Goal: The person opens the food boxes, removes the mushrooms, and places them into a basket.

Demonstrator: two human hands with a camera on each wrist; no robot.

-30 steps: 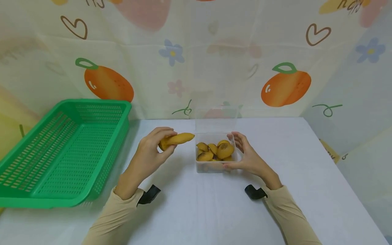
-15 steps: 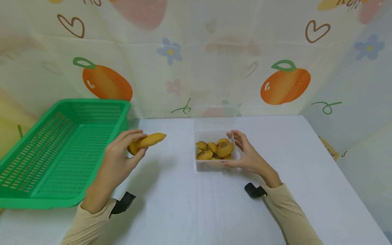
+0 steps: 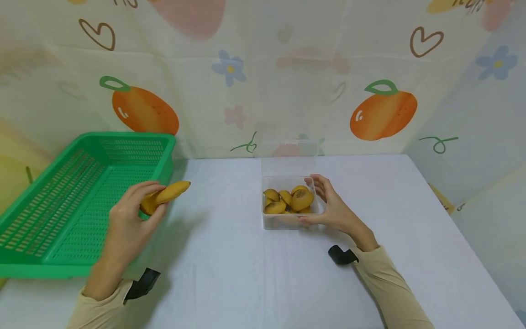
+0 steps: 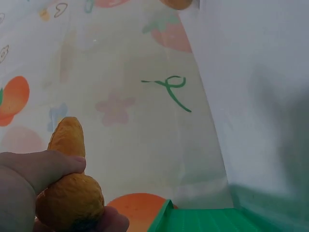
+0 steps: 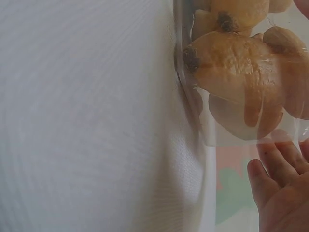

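The left-wrist view shows what the head view hides: the left hand's thumb lies across the yellow piece (image 3: 174, 189), between a long upper part and a rounded lower part with a dark underside; whether these are one thing or two, I cannot tell. The right-wrist view shows dark-tipped ends through the clear wall of the box (image 3: 283, 223), where more pieces (image 3: 302, 200) are heaped. Compared with a second ago, the left hand (image 3: 130, 217) has swung from beside the box to the green basket (image 3: 127, 135), where it overlaps the right rim; its height above that is unclear. The right hand and box stay put. The left hand is closed around its piece, which points right; the right hand, spread wide, grips the box on the table (image 3: 255, 278).
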